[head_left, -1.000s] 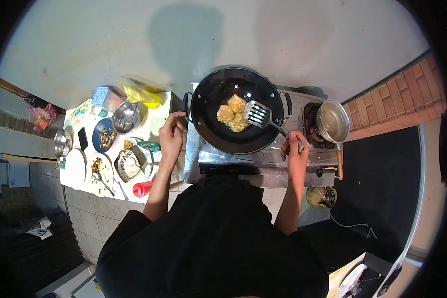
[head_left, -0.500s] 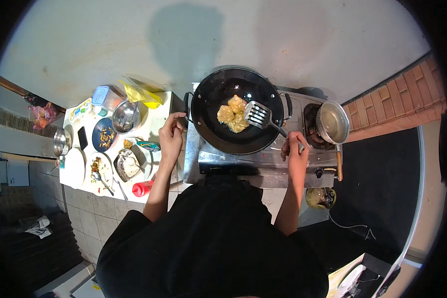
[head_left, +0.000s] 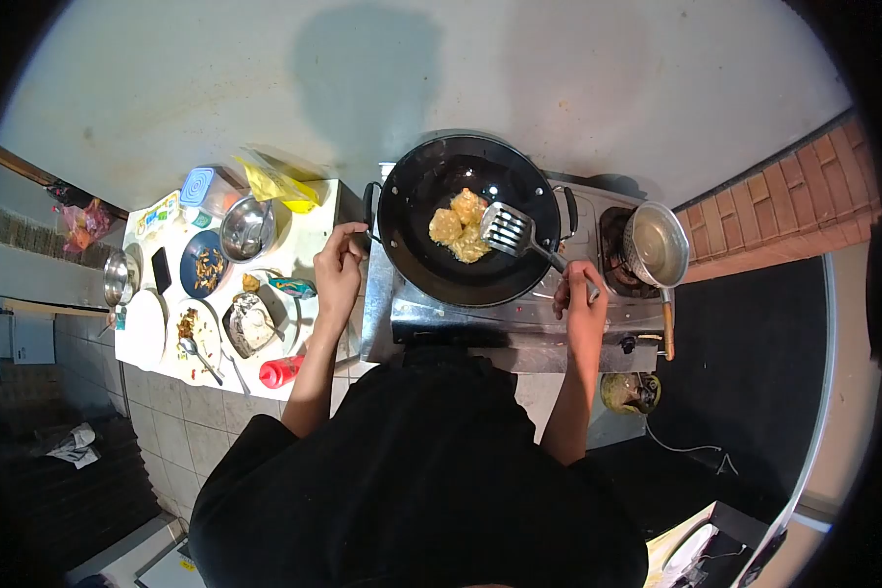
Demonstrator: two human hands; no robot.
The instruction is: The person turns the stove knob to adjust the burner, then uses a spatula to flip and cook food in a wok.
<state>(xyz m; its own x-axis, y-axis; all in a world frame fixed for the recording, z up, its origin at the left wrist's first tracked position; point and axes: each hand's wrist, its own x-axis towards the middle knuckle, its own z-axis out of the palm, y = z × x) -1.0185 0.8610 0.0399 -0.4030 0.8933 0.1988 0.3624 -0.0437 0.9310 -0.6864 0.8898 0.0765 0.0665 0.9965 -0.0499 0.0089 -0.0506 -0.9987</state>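
Observation:
A black wok [head_left: 431, 269] sits on the stove, with a small cluster of golden battered pieces [head_left: 449, 225] frying in its middle. My right hand [head_left: 583, 289] is closed round the handle of a slotted metal spatula [head_left: 508, 228]. The spatula's blade lies against the right side of the pieces. At the wok's left loop handle [head_left: 368, 201], my left hand [head_left: 338, 269] has its fingers curled, the fingertips touching the lower end of the handle. Part of that grip is hidden.
A saucepan [head_left: 657, 245] with a wooden handle stands on the right burner. The left table [head_left: 181, 367] holds a steel bowl [head_left: 248, 229], a dark blue plate [head_left: 204, 265] of browned bits, used dishes and a red bottle [head_left: 282, 371]. A wall rises behind the stove [head_left: 441, 323].
Hardly anything differs. The view has shifted very slightly; both hands, the spatula and the frying pieces keep nearly the same places.

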